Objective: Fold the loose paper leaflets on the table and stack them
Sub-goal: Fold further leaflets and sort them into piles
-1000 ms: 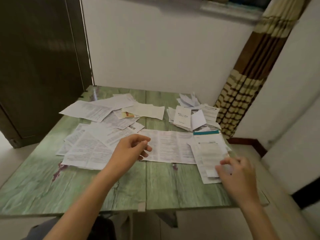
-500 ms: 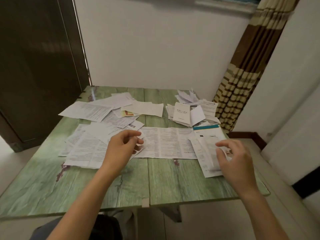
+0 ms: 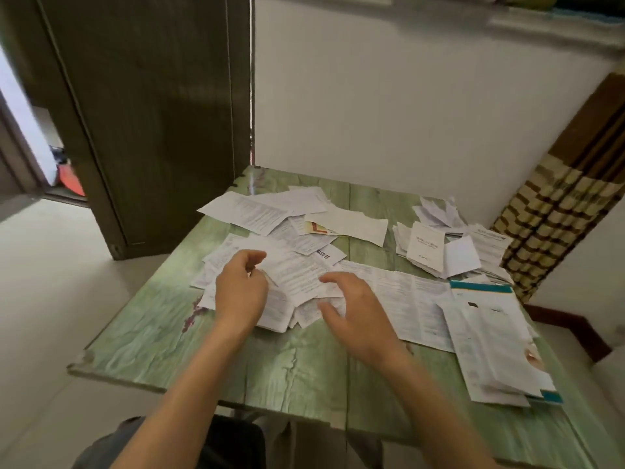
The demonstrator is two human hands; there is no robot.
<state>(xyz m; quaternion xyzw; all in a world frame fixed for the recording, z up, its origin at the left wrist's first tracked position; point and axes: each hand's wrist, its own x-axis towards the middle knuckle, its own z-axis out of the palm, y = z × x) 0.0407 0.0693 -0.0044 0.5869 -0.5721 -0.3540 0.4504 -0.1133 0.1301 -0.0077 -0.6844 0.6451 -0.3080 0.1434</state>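
Note:
Loose white printed leaflets lie scattered over the left and back of the green table. My left hand hovers over the near pile, fingers curled, pinching the left edge of the top leaflet. My right hand reaches over that leaflet's right end with fingers spread and relaxed, holding nothing. A long unfolded leaflet stretches to the right. Folded leaflets, one with a teal edge, are stacked at the near right. Another heap of folded ones sits at the back right.
A dark door stands open left of the table, with bare floor beside it. A striped curtain hangs at the right. A white wall runs behind the table. My lap is under the near edge.
My right hand left the folded stack at the right and swung left to the loose pile. My left hand shifted from the long leaflet onto the pile. The view turned leftward.

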